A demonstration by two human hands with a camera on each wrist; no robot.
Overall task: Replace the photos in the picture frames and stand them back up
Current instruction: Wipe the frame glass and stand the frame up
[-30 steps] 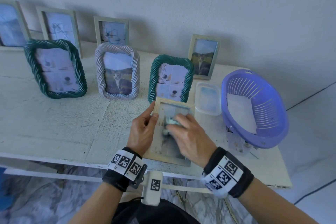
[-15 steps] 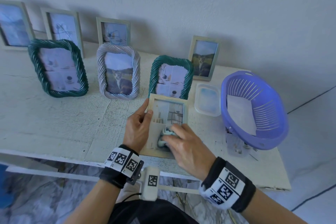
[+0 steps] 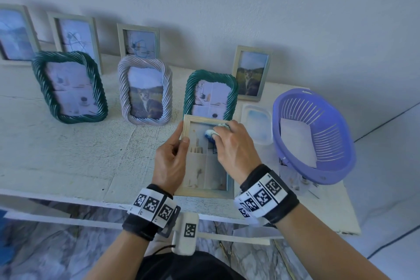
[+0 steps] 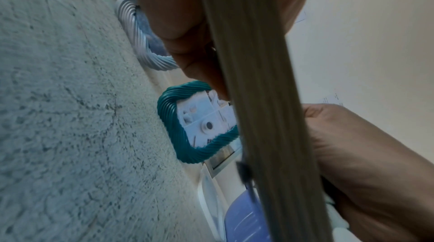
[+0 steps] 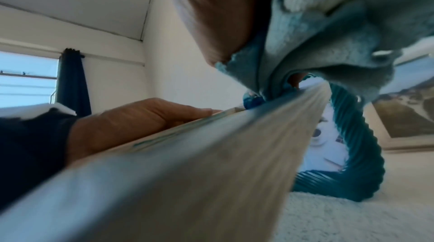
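A light wooden picture frame (image 3: 205, 190) with a photo behind glass is held tilted above the table's front edge. My left hand (image 3: 170, 161) grips its left side, thumb on the front; the frame's edge (image 4: 258, 97) fills the left wrist view. My right hand (image 3: 234, 150) holds a bunched blue and white cloth (image 3: 210, 134) pressed against the upper part of the glass. The cloth (image 5: 328, 32) shows close up in the right wrist view, touching the frame (image 5: 164, 181).
Several framed photos stand on the white table (image 3: 68, 154): a green rope frame (image 3: 211, 95) just behind my hands, a white rope frame (image 3: 145, 91), another green one (image 3: 68, 86), plain frames by the wall. A clear lidded box (image 3: 256, 125) and purple basket (image 3: 313, 138) sit right.
The right hand with the cloth has moved from the lower middle of the glass up to its top right part. The frame stays in my left hand, shifted slightly.
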